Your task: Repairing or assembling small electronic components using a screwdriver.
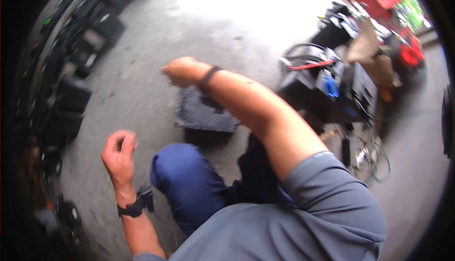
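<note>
Cannot tell state of either grip — blurred. Recommend bracing the black box (207, 139) with the left hand (119, 159), smoothing the dimpled grey covering (201, 114) with the right hand (184, 71).

Strong light from beyond the grey textured block (204, 112) burns the floor (251, 5) there to white glare, while the dark bins (68, 100) well left of the block sink into shadow. Blur softens both the left hand (120, 164), left of the block, and the right hand (185, 70), above it; far around it, fisheye distortion bends edges toward a black rim.
</note>
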Demonstrator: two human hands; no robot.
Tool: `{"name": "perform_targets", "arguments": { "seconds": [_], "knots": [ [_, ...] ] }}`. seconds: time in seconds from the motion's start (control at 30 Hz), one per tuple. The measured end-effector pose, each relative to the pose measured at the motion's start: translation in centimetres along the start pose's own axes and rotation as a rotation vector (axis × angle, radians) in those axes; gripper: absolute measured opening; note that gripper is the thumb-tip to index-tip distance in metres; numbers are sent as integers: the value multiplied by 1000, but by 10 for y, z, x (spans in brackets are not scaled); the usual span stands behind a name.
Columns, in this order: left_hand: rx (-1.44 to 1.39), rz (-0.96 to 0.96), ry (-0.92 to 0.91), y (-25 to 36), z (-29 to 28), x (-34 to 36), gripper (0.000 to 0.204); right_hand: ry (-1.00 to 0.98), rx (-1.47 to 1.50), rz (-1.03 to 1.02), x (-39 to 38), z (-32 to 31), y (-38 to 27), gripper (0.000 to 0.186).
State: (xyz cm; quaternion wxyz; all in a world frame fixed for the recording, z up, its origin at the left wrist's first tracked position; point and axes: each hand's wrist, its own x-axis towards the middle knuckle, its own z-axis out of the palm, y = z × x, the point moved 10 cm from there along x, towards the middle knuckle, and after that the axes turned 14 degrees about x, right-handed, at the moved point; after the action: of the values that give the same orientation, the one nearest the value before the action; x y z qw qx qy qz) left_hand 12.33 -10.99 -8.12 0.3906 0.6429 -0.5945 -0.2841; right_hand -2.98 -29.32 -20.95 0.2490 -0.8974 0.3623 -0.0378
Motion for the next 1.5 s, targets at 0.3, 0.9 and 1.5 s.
{"name": "perform_targets", "arguments": {
  "seconds": [0.3, 0.9, 1.5],
  "knots": [
    [-385, 201, -293, 144, 151, -36, 8, 242, -29, -109, 1, -1, 7, 23],
    [-350, 189, -418, 137, 148, -39, 16, 159, 1, -6, 2, -16, 1, 22],
    [-288, 233, -428, 136, 169, -35, 14, 16, 47, -19, 2, 5, -6, 19]
  ]
}}
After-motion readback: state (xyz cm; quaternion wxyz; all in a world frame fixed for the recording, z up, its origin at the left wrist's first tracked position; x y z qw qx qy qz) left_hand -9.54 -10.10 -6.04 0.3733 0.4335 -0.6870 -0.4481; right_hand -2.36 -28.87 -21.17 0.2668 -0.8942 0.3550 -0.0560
